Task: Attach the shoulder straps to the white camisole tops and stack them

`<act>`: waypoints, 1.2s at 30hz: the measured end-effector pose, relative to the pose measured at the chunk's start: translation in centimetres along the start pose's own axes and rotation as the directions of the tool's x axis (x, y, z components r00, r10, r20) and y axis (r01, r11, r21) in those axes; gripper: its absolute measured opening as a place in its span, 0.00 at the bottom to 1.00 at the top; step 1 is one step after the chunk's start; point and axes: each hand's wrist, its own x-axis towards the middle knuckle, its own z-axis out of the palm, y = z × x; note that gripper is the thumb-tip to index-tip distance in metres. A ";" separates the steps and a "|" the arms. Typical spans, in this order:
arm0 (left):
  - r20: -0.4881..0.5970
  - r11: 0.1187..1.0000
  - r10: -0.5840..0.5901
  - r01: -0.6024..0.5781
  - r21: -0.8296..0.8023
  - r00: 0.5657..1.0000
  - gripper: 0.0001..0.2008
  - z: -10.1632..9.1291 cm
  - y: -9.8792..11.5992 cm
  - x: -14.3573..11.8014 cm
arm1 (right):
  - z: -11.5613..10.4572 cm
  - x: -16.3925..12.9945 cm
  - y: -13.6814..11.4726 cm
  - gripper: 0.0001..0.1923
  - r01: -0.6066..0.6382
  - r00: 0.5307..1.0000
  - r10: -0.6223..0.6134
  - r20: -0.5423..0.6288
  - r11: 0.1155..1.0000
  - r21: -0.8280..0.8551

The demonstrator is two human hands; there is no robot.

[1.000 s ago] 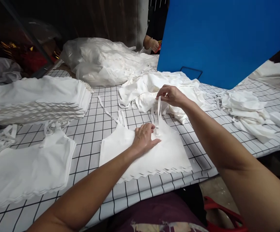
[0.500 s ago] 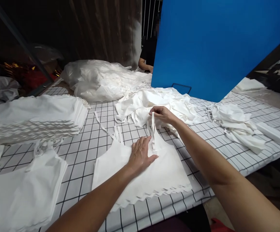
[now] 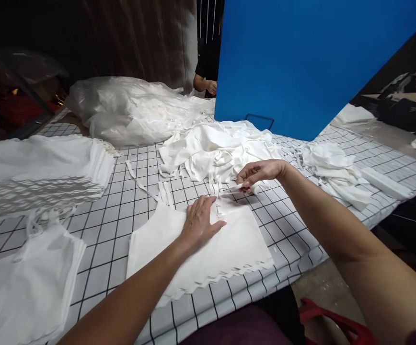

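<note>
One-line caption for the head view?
Left hand flat on a stacked white garment; right hand pinches its strap.

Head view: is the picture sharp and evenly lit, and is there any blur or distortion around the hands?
Head view: bright, even light on the white fabric stack and grid tablecloth; soft shadows; left hand and right hand fairly sharp, pinched strap slightly smeared; dark upper-left background lacks detail; wide-angle lens bends the grid lines; blue board is flat.

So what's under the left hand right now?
The left hand lies flat on a stack of white fabric pieces; scalloped edges of lower layers show at the front. Beneath is the checked table cover. How many pieces lie under the palm can't be seen.
</note>
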 end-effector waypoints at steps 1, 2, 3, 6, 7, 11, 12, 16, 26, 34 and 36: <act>-0.002 1.000 -0.003 0.003 -0.001 1.000 0.29 0.0 0.0 0.0 | 0.0 -0.3 0.0 0.17 0.005 1.000 -0.005 -0.016 1.000 0.007; -0.003 1.000 -0.005 0.005 -0.002 1.000 0.29 0.0 0.0 0.0 | 0.0 -0.5 -0.1 0.17 0.023 0.999 -0.022 -0.049 1.000 0.012; -0.006 1.000 -0.004 0.004 -0.005 1.000 0.29 0.0 0.0 0.0 | -0.1 -0.6 -0.1 0.17 0.050 0.994 -0.049 -0.098 0.999 0.009; -0.014 1.000 0.004 -0.004 -0.010 1.000 0.29 0.0 0.0 0.0 | -0.1 0.1 -0.4 0.15 0.128 0.934 -0.159 -0.320 0.985 -0.115; -0.014 1.000 0.003 -0.003 -0.010 1.000 0.29 0.0 0.0 0.0 | -0.2 0.6 -0.4 0.14 0.139 0.880 -0.212 -0.424 0.971 -0.195; -0.013 1.000 -0.017 0.016 -0.006 1.000 0.32 0.1 -0.1 0.0 | -0.4 4.2 0.3 0.12 0.102 0.470 -0.448 -0.761 0.884 -0.457; -0.017 1.000 -0.018 0.017 -0.008 1.000 0.33 0.2 -0.1 0.0 | -0.4 5.2 0.7 0.12 0.094 0.389 -0.472 -0.791 0.875 -0.476; -0.022 1.000 -0.018 0.018 -0.026 1.000 0.37 0.4 -0.3 -0.1 | -0.1 8.0 2.4 0.17 0.055 0.282 -0.488 -0.826 0.868 -0.494; 0.002 0.999 -0.048 0.048 -0.018 0.999 0.37 0.5 -0.2 -0.1 | 0.8 8.6 3.1 0.27 0.074 0.278 -0.460 -0.843 0.886 -0.459; -0.001 1.000 -0.025 0.024 -0.001 1.000 0.41 0.6 -0.2 -0.3 | -0.4 9.6 4.6 0.28 0.174 0.271 -0.384 -0.882 0.921 -0.348; 0.001 1.000 -0.024 0.024 0.002 1.000 0.41 0.5 -0.1 -0.3 | -0.4 9.5 5.1 0.29 0.228 0.276 -0.376 -0.885 0.920 -0.319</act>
